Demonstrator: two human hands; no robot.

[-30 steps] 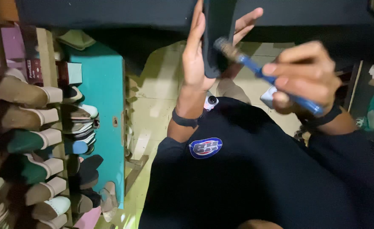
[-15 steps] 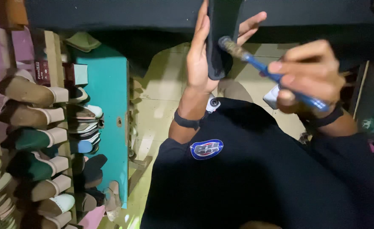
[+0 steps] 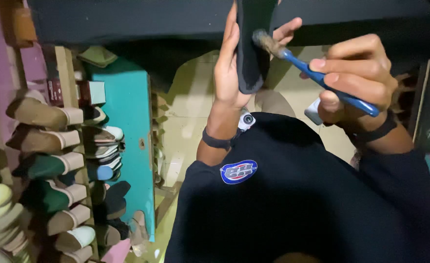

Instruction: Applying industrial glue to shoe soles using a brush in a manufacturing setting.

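Your left hand (image 3: 229,68) clasped the dark sole (image 3: 253,46) upright at chest height so your right hand (image 3: 354,78), clenched on the blue brush (image 3: 322,78), could set bristles on it.

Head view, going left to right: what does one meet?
Rows of shoes on a rack → teal upright panel → left hand → dark flat sole piece → blue-handled brush → right hand.
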